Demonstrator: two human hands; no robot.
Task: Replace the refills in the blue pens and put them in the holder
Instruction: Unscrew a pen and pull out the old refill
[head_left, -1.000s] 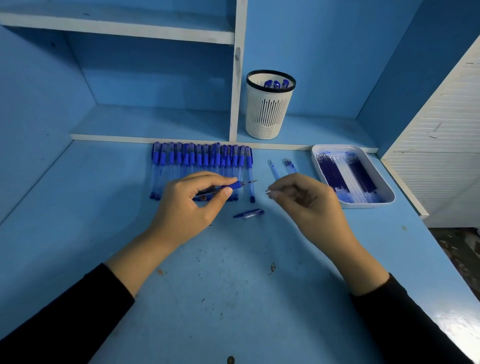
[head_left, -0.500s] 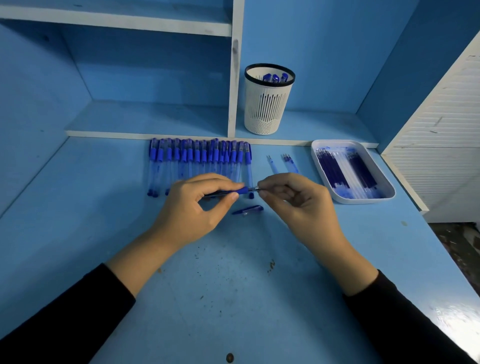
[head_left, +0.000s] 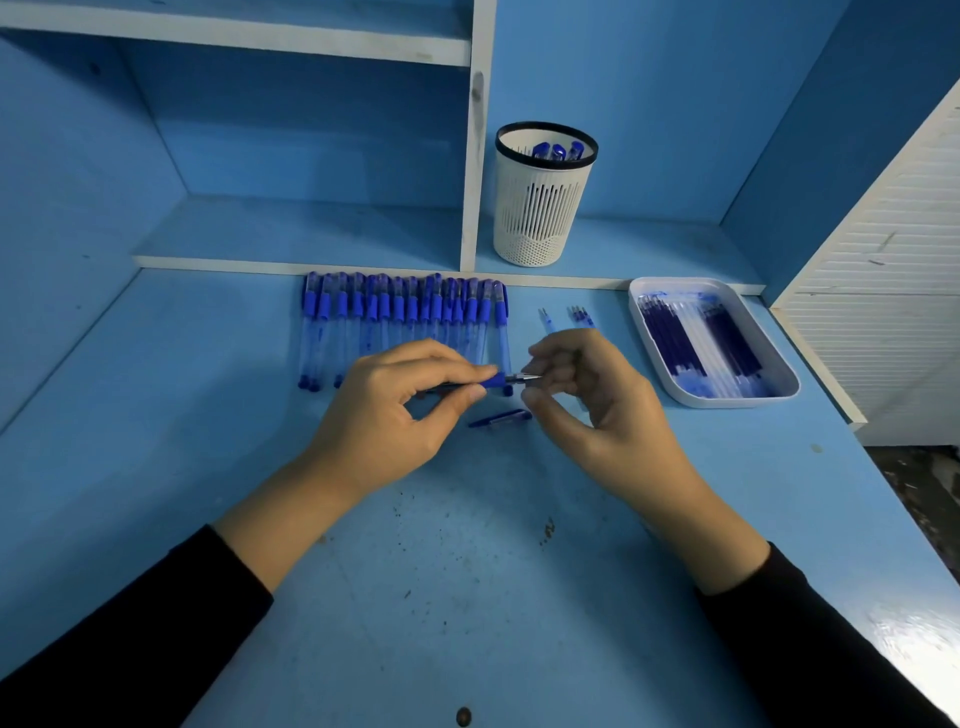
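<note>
The left hand (head_left: 384, 415) is clamping its grip round the blue pen (head_left: 492, 382); the right hand (head_left: 597, 405) is pinching the metal tip (head_left: 523, 379), probably best twisted straight, barrel steady.

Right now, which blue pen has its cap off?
The pen gripped by the left hand: its bare tip points toward the right hand. The row of pens all wear caps.

Legible text: none.
No lettering, label or number can be read on the holder (head_left: 544, 208), the pen row (head_left: 397, 312) before it, or the refill tray (head_left: 737, 401) at its right.
</note>
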